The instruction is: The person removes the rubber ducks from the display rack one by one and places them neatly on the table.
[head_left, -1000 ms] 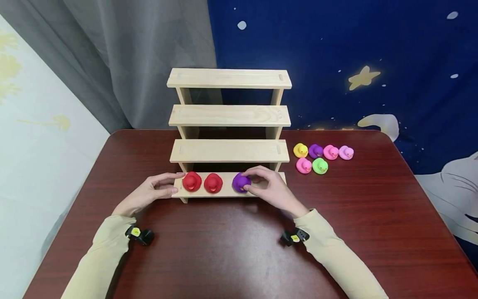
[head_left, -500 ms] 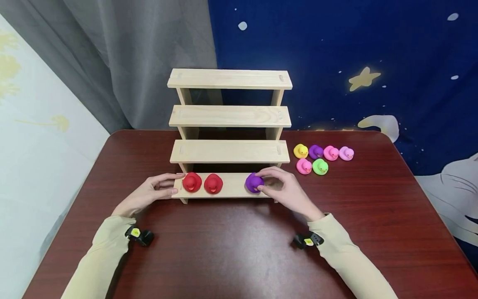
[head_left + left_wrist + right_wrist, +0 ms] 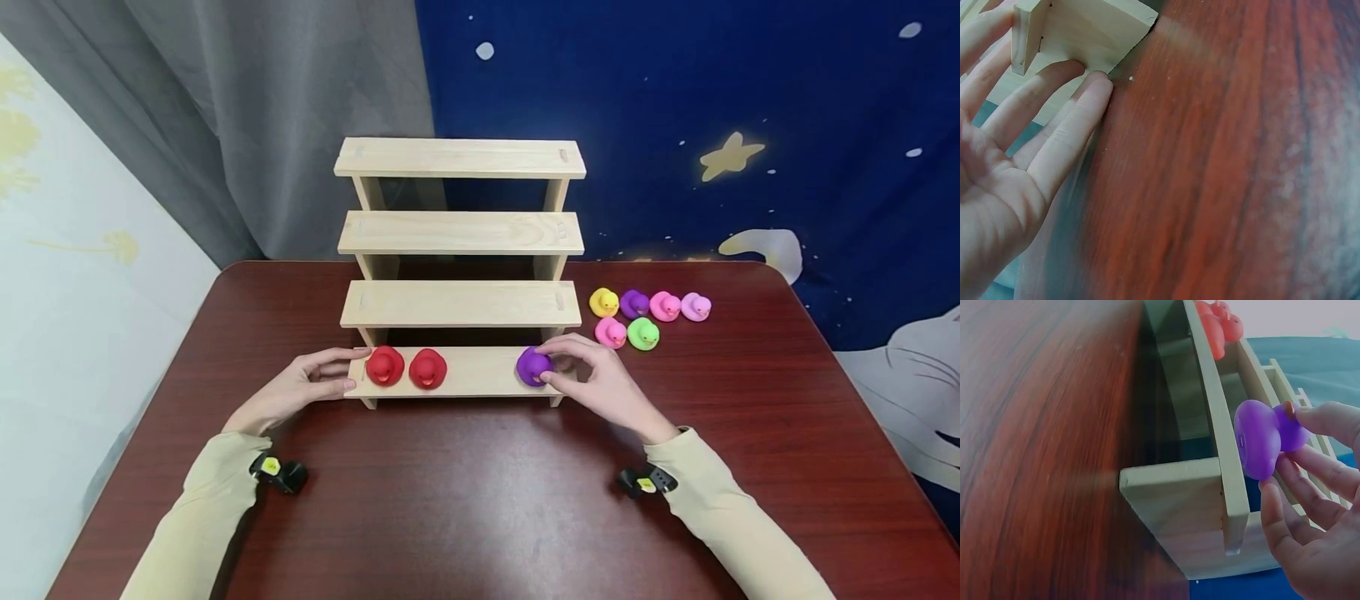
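A purple rubber duck [image 3: 534,367] is at the right end of the lowest board of a stepped wooden shelf [image 3: 480,371]. My right hand [image 3: 600,383] pinches this duck between thumb and fingers; the right wrist view shows the thumb at the head of the purple duck [image 3: 1260,437] and fingertips at its underside. My left hand [image 3: 311,382] holds the left end of the same board, thumb at the front corner. In the left wrist view, fingers [image 3: 1069,125] reach along the shelf's side panel [image 3: 1094,31]. Two red rubber ducks [image 3: 386,367] sit side by side near the left hand.
Three higher boards [image 3: 461,302] of the shelf rise behind the ducks. On the dark red table [image 3: 450,500], right of the shelf, stands a group of small ducks in yellow, purple, pink and green [image 3: 642,334]. Grey and blue curtains [image 3: 637,125] hang behind.
My right hand has moved the purple duck rightward along the lowest board, from near the middle to the right end. My left hand and the red ducks have stayed put.
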Demonstrator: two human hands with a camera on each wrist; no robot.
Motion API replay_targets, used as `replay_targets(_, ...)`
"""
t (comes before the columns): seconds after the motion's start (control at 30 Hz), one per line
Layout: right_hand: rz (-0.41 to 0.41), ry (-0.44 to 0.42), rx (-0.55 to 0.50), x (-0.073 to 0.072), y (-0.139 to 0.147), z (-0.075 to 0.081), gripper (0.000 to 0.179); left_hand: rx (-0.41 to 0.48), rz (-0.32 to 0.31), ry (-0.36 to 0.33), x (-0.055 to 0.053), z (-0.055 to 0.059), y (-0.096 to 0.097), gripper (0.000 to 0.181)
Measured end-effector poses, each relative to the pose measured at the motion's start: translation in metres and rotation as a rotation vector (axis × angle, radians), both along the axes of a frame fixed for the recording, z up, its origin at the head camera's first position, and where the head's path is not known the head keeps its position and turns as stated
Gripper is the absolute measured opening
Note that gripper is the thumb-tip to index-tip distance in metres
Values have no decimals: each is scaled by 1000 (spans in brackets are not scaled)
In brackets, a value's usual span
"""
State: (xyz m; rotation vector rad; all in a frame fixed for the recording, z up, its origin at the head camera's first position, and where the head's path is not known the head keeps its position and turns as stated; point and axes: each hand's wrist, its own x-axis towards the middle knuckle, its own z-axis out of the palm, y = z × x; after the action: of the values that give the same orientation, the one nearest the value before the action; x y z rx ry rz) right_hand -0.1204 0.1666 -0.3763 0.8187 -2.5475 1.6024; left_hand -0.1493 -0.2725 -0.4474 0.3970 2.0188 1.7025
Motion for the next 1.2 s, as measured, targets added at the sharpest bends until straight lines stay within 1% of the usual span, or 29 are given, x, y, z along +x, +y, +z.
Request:
replay_targets(0.2, -2, 59, 34, 0, 9, 0, 30, 5, -9, 1, 0, -2, -1, 53)
replay_targets(0.47, -24, 43, 57, 2, 24, -2, 32, 14, -17, 1, -1, -3, -2, 52)
replay_targets(0.6, -37, 70, 75, 3, 32, -4, 32, 22, -23, -1, -1, -3, -2, 52)
replay_targets(0.77, -86, 105, 85, 5, 42, -5, 33, 23, -19, -3, -2, -2, -1, 53)
replay_targets(0.93, -129, 132, 73, 6, 52, -8, 33, 12, -7, -19, -2, 0, 0, 54)
replay_targets(1.07, -164, 124, 68, 7, 61, -11, 33, 12, -7, -23, -1, 2, 1, 54)
replay_targets(1.2, -204, 104, 90, 8, 69, -12, 34, 7, -2, -22, -1, 1, 1, 55)
